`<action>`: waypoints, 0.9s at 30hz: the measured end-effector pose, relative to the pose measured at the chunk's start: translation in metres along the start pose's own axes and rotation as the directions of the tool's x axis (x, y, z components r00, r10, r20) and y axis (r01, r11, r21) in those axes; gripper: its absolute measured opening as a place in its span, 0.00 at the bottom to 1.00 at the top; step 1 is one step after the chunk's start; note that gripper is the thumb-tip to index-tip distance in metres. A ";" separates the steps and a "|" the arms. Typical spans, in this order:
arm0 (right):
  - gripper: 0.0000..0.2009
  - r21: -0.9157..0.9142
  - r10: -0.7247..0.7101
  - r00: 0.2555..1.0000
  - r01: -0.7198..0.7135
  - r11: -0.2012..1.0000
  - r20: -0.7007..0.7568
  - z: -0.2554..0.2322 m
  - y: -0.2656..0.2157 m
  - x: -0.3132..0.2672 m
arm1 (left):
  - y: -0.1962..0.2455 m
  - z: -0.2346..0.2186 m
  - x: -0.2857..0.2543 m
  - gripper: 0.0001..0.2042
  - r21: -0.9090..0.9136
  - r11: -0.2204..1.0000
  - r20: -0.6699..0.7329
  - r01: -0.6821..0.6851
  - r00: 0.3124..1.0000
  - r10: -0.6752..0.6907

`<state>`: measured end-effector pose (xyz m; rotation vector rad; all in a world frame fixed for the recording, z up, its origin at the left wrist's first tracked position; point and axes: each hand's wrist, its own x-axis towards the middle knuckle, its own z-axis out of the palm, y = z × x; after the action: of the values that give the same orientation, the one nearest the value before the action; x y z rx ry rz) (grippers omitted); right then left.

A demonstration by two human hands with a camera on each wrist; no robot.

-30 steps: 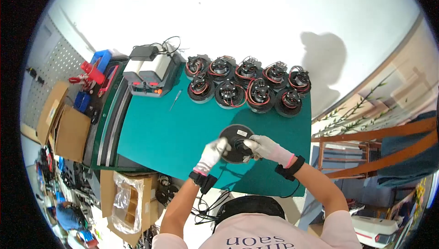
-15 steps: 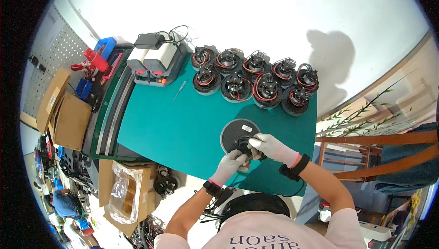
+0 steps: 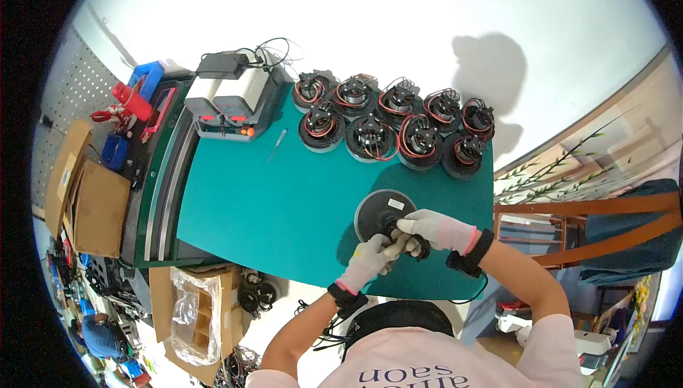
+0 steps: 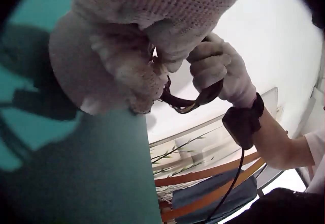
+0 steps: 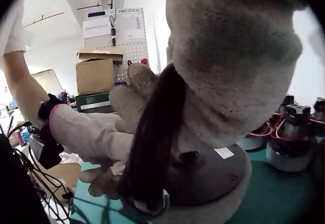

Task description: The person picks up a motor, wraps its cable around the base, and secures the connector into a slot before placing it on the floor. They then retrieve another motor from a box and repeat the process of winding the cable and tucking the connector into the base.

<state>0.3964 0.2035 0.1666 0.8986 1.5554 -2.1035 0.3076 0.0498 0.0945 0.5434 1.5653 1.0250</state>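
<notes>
A round black wheel-like disc (image 3: 376, 210) with a white label lies toward the near side of the green mat, a dark cable (image 5: 157, 132) rising near its middle. My gloved right hand (image 3: 437, 231) grips this thick cable, which bends in a loop below the fingers. Close beside it, my gloved left hand (image 3: 364, 261) pinches the cable's end part with thumb and fingers. In the left wrist view the cable (image 4: 185, 103) curves from one hand to the other. The left fingers hide its tip.
Several black wheel units (image 3: 371, 136) with red and black wires stand in two rows at the back of the mat (image 3: 249, 203). A thin screwdriver (image 3: 278, 146) lies left of them, near a grey-white machine (image 3: 238, 96). An open cardboard box (image 3: 160, 310) stands below the left edge.
My left hand has come from the disc's left side to the cable beside my right hand and now pinches it. Both hands and the disc have shifted slightly right in view.
</notes>
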 end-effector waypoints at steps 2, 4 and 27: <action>0.17 0.025 0.059 0.998 -0.059 0.998 -0.004 -0.004 -0.002 0.007 | -0.006 -0.015 -0.001 0.13 -0.061 0.998 -0.010 -0.013 1.000 0.013; 0.16 0.052 0.115 0.993 -0.115 0.992 -0.006 -0.005 -0.004 0.011 | -0.017 -0.036 0.002 0.13 -0.121 0.992 -0.020 -0.026 1.000 0.024; 0.19 -0.103 0.048 0.984 -0.066 0.992 -0.174 0.005 0.008 -0.002 | -0.068 -0.039 0.045 0.31 -0.482 0.876 0.072 0.029 0.997 0.007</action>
<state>0.4019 0.1963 0.1633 1.0960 1.6890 -1.9255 0.2712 0.0381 0.0131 0.2174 1.1823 1.3189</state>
